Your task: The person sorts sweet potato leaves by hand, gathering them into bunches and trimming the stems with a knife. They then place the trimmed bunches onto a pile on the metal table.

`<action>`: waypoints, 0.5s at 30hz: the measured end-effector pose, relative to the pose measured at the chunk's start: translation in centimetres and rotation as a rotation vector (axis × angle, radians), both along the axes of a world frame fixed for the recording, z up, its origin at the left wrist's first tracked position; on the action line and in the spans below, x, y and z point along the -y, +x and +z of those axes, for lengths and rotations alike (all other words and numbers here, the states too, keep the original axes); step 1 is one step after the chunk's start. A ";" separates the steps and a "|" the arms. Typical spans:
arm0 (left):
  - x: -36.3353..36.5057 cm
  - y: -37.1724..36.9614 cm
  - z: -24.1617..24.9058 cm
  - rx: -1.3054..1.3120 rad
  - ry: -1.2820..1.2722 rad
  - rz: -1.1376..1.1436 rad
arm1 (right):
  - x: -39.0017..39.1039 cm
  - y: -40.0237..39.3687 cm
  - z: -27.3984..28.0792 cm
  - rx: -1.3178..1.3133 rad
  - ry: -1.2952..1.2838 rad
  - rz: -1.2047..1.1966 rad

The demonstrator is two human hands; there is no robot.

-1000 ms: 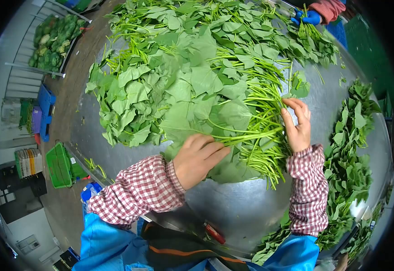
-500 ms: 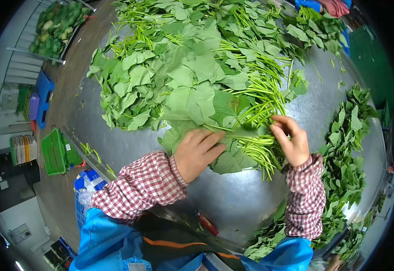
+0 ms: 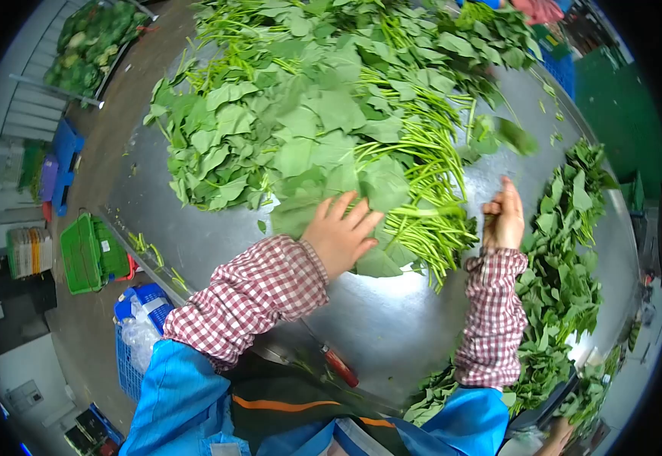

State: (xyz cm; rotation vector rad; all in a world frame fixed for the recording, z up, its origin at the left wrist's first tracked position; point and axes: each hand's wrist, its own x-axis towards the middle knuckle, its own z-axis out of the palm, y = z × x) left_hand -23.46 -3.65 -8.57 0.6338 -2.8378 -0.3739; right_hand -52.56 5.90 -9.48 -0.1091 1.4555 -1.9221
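Note:
My left hand (image 3: 340,234) lies with spread fingers on the broad leaves at the lower edge of a large heap of leafy greens (image 3: 300,144). The cut green stems (image 3: 433,228) of the heap point right. Just right of them, apart from the stems, my right hand (image 3: 504,216) is raised over the metal table with its fingers bent together; whether anything small is between them I cannot make out. A blurred leaf (image 3: 515,137) is in the air above my right hand.
More greens (image 3: 566,251) run along the right side of the metal table (image 3: 391,334). A red-handled knife (image 3: 338,366) lies near my body. Green crates (image 3: 88,254) and a blue basket (image 3: 129,357) stand at left. Part of another person (image 3: 537,9) shows at top right.
My right hand has come away from the stems, and a blurred leaf now shows in the air above it. My left hand's fingers have spread on the leaves.

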 end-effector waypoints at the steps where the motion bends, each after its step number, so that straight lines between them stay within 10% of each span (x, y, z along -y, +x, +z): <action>1: -0.1 0.0 -0.1 0.011 -0.005 -0.009 | -1.9 -2.6 -1.2 0.044 -0.099 -0.175; 3: 0.0 0.1 -0.1 0.028 -0.028 -0.018 | -5.7 -4.8 0.4 0.123 -0.028 -0.563; 6: 2.1 -0.3 2.2 0.025 0.246 -0.054 | -7.2 2.6 5.6 -0.280 -0.182 -0.365; 8: 5.9 -0.8 5.1 -0.009 0.537 0.004 | -8.6 10.2 5.9 -0.703 0.273 -0.059; 9: 7.7 -1.5 7.1 -0.058 0.692 0.082 | -9.1 13.5 4.2 -1.138 0.443 0.487; 10: 8.3 -2.8 9.1 -0.084 0.344 0.075 | -9.6 16.8 2.6 -1.576 0.345 0.939; 11: 8.5 -3.9 10.8 -0.112 -0.005 0.064 | -8.3 20.1 1.8 -1.221 -0.061 0.786; 15: 2.0 -9.8 7.5 0.035 0.067 -0.234 | -7.0 19.6 3.8 -1.022 0.146 0.430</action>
